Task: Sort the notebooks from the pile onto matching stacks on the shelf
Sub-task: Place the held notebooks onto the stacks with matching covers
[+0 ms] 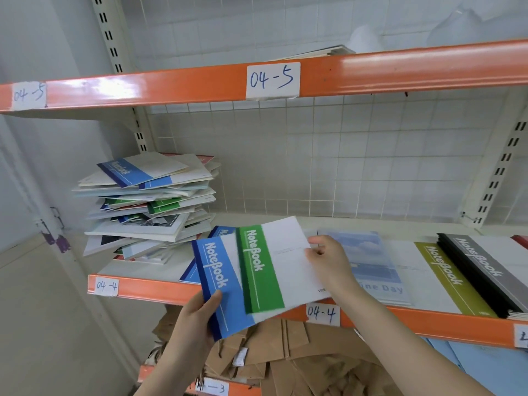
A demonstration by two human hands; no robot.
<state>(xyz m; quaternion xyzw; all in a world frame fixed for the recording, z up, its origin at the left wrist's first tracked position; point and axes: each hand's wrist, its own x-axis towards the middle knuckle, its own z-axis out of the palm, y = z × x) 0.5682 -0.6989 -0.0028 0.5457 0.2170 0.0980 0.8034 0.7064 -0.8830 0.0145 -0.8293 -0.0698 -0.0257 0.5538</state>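
My left hand point(197, 312) grips a blue-banded notebook point(221, 284) by its lower left corner, in front of the shelf edge. My right hand point(328, 261) pinches the right edge of a green-banded notebook point(265, 267) that lies over the blue one. A messy pile of mixed notebooks point(145, 204) stands at the left of shelf 04-4 point(137, 290). To the right on the same shelf lie a pale blue sky-print stack point(371, 261), an olive-banded stack point(445, 275) and a grey-and-black stack point(485, 270). A dark blue notebook point(190, 274) lies under the held ones.
The orange beam of shelf 04-5 point(371, 70) runs overhead with a few flat items on it. Brown paper bags point(285, 352) fill the shelf below. A white wire grid backs the shelf. A slotted upright point(497, 167) stands at the right.
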